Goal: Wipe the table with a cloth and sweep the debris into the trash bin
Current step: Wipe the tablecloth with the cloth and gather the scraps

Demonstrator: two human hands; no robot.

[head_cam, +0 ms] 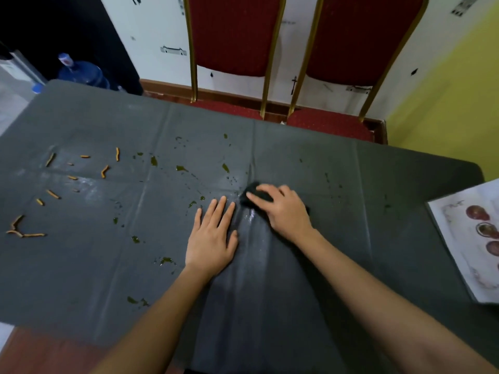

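A dark grey cover lies over the table (310,147). My right hand (283,209) presses down on a small dark cloth (251,190) near the table's middle, fingers curled over it. My left hand (212,236) lies flat and open on the cover just left of the cloth, fingers spread. A wet, shiny streak (253,238) runs from the cloth toward me. Greenish liquid spots (181,168) are scattered across the middle. Several orange crumb sticks (105,171) lie at the left side. No trash bin is in view.
Two red chairs with gold frames (235,49) stand behind the far edge. A white illustrated booklet (469,238) rests at the right edge. A blue water jug (81,72) stands on the floor at the far left.
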